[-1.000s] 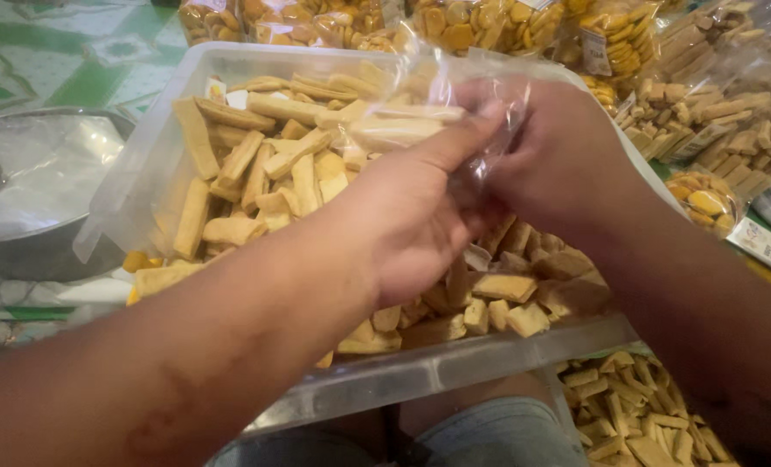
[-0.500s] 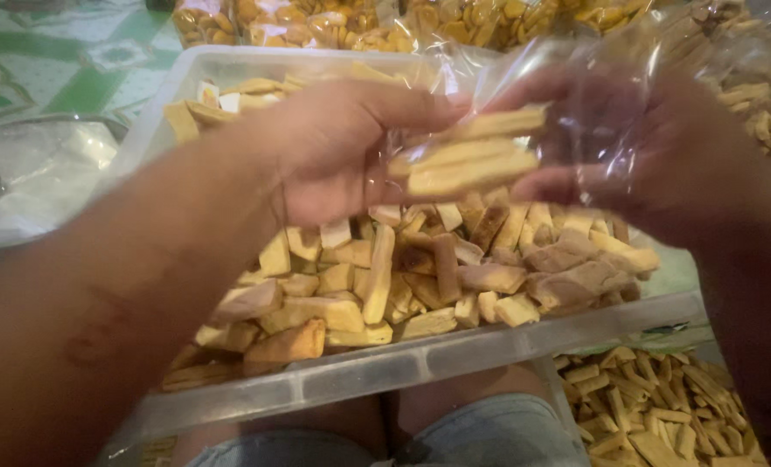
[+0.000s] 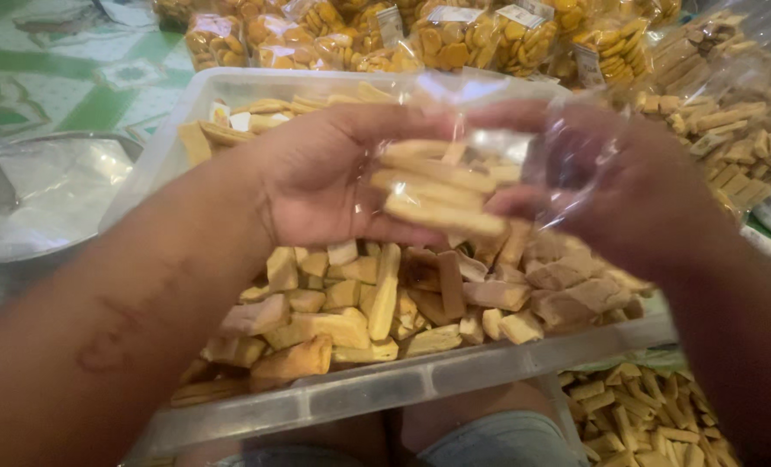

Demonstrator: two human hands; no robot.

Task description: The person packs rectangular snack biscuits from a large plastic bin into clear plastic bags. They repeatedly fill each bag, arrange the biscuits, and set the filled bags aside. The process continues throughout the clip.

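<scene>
Bagging step: your left hand is curled around a bunch of sticks, inside the clear bag. Your right hand pinches the bag — above the tub. Next, ease the left-hand grip — hold the bag mouth wide.

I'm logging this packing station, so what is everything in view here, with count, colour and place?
clear plastic bag: one, transparent, held between both hands above the tub.
biscuit sticks in the bag: a few, pale yellow, lying flat under the left fingers.
plastic tub: one, translucent white, on the person's lap.
loose biscuit pieces: many, yellow to tan, piled in the tub.
sealed snack packs: several, clear with yellow-orange contents, in a row along the top.
bagged biscuit sticks: several bags, tan, at right.
metal basin: one, grey, at left, lined with clear plastic.
biscuit sticks below: many, yellow, lower right.
left hand: inside the bag, on the sticks.
right hand: gripping the bag from outside.
</scene>
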